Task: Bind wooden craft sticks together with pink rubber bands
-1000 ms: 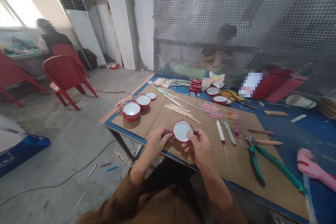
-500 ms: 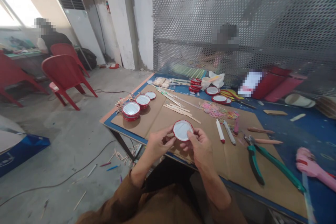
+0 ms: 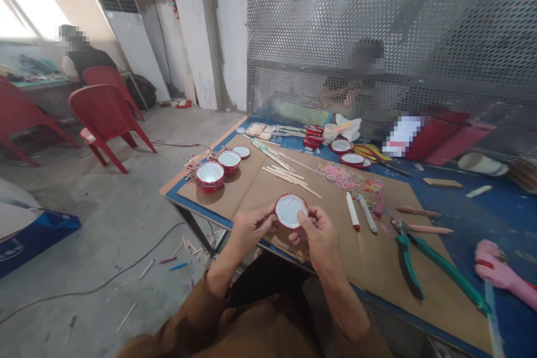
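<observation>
A round red-rimmed disc with a pale, shiny face point(image 3: 289, 210) is held up over the table's front edge, its face turned up toward me. My left hand point(image 3: 253, 227) pinches its left rim between thumb and fingers. On the other side, the thumb of my right hand point(image 3: 316, 229) presses on the face while the fingers curl beneath. Just beyond lie several flat wooden sticks point(image 3: 289, 174) on a cardboard sheet point(image 3: 255, 193). Stacks of similar red-rimmed discs point(image 3: 210, 174) stand at the left, with thin sticks jutting out beside them.
Right of my hands are a white marker point(image 3: 353, 212), a grey marker point(image 3: 367, 214), green-handled pliers point(image 3: 447, 268) and a pink glue gun point(image 3: 497, 268). Rubber bands point(image 3: 350, 179) lie behind. A perforated metal panel point(image 3: 302, 28) borders the table's back. A red chair point(image 3: 103, 109) stands left.
The disc has shifted very slightly left, and the left fingers have closed nearer its rim. Both hands keep hold of it. The view has moved slightly.
</observation>
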`<move>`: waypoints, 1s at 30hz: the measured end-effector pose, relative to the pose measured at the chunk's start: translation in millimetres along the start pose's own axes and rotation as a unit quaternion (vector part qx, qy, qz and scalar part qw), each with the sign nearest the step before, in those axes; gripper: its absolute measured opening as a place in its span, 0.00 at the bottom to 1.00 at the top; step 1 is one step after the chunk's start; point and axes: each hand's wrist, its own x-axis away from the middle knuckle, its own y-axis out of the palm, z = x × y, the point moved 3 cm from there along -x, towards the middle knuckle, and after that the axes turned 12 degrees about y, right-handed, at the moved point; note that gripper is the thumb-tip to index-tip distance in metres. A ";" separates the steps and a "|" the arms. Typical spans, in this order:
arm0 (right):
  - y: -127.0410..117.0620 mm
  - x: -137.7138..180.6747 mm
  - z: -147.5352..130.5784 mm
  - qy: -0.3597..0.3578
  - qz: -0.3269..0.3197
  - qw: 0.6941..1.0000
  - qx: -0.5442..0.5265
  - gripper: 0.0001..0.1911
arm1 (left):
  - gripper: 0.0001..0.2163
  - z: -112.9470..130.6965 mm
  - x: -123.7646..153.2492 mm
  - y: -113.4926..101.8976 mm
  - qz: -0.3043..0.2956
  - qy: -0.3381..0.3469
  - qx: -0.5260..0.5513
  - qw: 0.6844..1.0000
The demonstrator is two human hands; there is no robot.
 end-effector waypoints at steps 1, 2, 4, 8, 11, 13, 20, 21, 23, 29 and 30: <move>-0.2 0.0 0.1 0.001 0.002 1.000 -0.002 0.26 | 0.17 0.3 -0.2 -0.4 -0.001 0.004 0.002 1.000; -0.2 -0.2 0.3 0.003 0.005 1.000 -0.006 0.26 | 0.17 0.9 -0.5 -0.5 -0.006 0.008 0.002 1.000; 0.4 -0.8 0.7 0.002 0.013 1.000 -0.016 0.25 | 0.19 2.8 -1.2 0.0 -0.018 0.016 -0.003 1.000; 4.7 -1.8 1.9 -0.002 0.027 0.999 -0.036 0.26 | 0.24 8.1 -2.6 2.3 -0.018 0.017 -0.020 1.000; 8.2 -0.9 2.1 -0.010 0.045 0.999 -0.027 0.27 | 0.23 10.5 -2.9 3.5 0.002 0.005 -0.032 0.999; 9.8 0.2 2.0 -0.014 0.052 0.998 -0.015 0.27 | 0.23 11.4 -2.7 3.9 0.008 0.002 -0.037 0.999; 9.0 1.5 1.6 -0.008 0.032 0.999 0.011 0.27 | 0.24 6.6 0.8 4.4 0.028 0.009 -0.043 0.999; 8.4 1.4 1.4 -0.009 0.032 0.999 0.012 0.27 | 0.24 5.1 1.5 4.6 0.032 0.009 -0.043 0.999; 7.5 1.2 1.1 -0.011 0.033 0.999 0.013 0.28 | 0.24 2.8 2.4 4.9 0.036 0.010 -0.044 0.998; 8.2 2.2 2.1 -0.008 0.036 0.999 0.004 0.28 | 0.21 -0.7 2.3 2.3 0.035 0.019 -0.063 0.997; 8.3 2.7 2.5 -0.006 0.038 0.999 0.000 0.28 | 0.19 -1.3 2.3 1.3 0.042 0.020 -0.067 0.997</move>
